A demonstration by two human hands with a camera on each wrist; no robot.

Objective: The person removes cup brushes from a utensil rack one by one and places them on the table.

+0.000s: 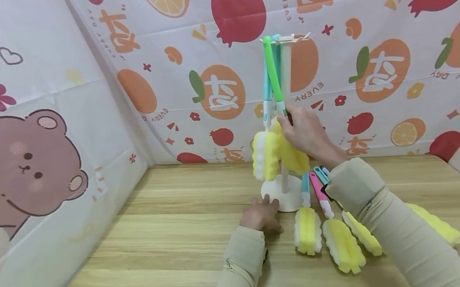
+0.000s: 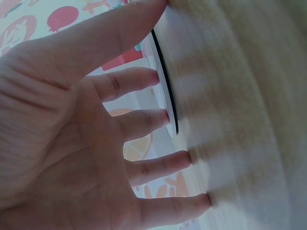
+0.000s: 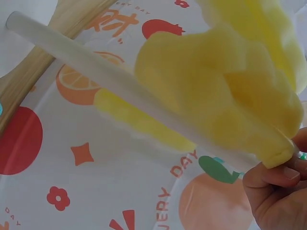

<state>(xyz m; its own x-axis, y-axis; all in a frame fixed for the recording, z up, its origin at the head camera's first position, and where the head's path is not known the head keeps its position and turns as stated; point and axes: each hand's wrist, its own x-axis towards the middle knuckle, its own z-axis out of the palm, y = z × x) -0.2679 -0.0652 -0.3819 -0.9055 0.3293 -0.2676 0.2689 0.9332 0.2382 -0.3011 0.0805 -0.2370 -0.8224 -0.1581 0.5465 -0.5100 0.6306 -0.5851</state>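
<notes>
A white rack (image 1: 286, 198) stands on a round base, with a pole and a ring of hooks on top. My right hand (image 1: 304, 128) pinches a sponge brush with a green handle (image 1: 273, 71) low on that handle, whose top end is up at the hooks. In the right wrist view, the fingers lie at the end of a yellow sponge head (image 3: 192, 76) next to the pole (image 3: 105, 76). Sponge brushes with blue handles (image 1: 266, 90) hang beside it. My left hand (image 1: 260, 216) spreads its straight fingers, two fingertips (image 2: 160, 116) at the base's edge, the others on the table.
Several sponge brushes lie right of the base, among them one with a blue handle (image 1: 305, 189) and one with a pink handle (image 1: 319, 192). Another yellow sponge head (image 1: 436, 223) lies beyond my right sleeve. A fruit-print cloth (image 1: 196, 132) hangs behind the wooden table (image 1: 171, 221).
</notes>
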